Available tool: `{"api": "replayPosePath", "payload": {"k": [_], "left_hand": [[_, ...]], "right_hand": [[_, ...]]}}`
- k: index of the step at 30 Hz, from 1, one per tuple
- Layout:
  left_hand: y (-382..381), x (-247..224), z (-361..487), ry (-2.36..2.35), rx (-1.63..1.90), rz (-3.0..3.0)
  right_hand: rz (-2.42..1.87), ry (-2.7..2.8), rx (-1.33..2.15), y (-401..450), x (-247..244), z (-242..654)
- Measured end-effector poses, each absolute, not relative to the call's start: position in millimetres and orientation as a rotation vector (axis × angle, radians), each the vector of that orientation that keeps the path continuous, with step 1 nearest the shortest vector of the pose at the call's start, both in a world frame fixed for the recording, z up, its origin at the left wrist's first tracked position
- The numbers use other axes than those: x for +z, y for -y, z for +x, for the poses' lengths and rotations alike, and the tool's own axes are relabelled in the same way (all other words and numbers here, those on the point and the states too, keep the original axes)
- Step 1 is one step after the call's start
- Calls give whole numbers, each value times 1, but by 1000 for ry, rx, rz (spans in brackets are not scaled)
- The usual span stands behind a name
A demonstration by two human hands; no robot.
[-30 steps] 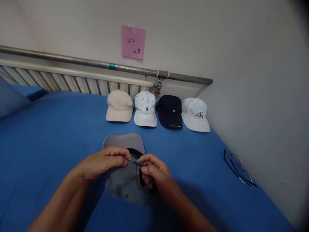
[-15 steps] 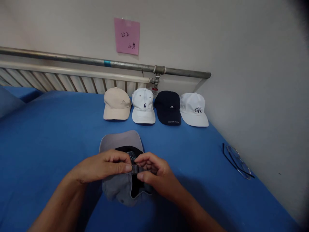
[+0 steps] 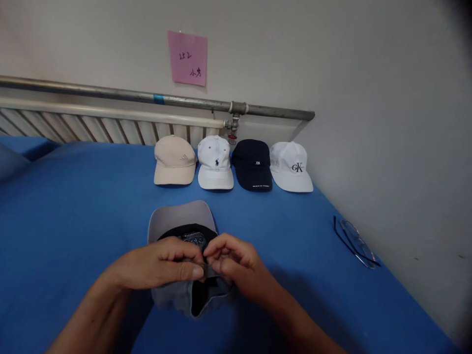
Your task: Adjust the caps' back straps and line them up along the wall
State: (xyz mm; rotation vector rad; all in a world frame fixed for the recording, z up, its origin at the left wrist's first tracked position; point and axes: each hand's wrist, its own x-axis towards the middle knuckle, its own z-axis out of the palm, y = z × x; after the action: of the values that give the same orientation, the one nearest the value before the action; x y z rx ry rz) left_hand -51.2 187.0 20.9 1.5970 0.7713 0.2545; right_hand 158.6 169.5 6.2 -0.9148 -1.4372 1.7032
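Note:
A grey baseball cap [image 3: 182, 216] lies on the blue sheet in front of me, its brim pointing away and the dark inside with its label partly showing. Across its back opening runs a strap with a metal buckle [image 3: 204, 272]. My left hand [image 3: 167, 263] pinches the strap at the buckle, thumb on top. From the right, my right hand [image 3: 236, 260] closes its fingers on the strap just beside the buckle. Fingers cover much of the strap, so its free end is hidden.
Behind stand a beige cap [image 3: 174, 160], a white cap with a small rider logo [image 3: 216, 164], a navy cap [image 3: 251, 164] and another white cap [image 3: 291, 167] in a row. Glasses [image 3: 356, 243] lie at the right by the wall. A radiator [image 3: 110, 120] and pipe [image 3: 195, 102] run along the back.
Both hands have moved slightly down with the strap, and more of the cap's inside label shows. My right thumb has drawn in closer to its fingers. The whole view has shifted a little.

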Motion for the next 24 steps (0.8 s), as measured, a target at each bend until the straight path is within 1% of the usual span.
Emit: {"api": "replayPosePath", "payload": {"k": [5, 9, 15, 19, 22, 24], "left_hand": [[-188, 23, -52, -733, 312, 1607], [-187, 23, -50, -784, 344, 1532], [-180, 25, -45, -811, 347, 1740], [-178, 26, -45, -805, 389, 1797], [-177, 26, -52, -698, 406, 1744], [-176, 26, -57, -579, 457, 1676]], "right_hand": [[-924, 1230, 1811, -171, 4, 156], [-957, 1135, 1818, -171, 2, 155], [-954, 1402, 1627, -165, 8, 154], [-895, 1405, 1663, -163, 8, 154], [-887, 1455, 1661, -168, 5, 160], [-912, 1528, 1507, -175, -2, 166]]}}
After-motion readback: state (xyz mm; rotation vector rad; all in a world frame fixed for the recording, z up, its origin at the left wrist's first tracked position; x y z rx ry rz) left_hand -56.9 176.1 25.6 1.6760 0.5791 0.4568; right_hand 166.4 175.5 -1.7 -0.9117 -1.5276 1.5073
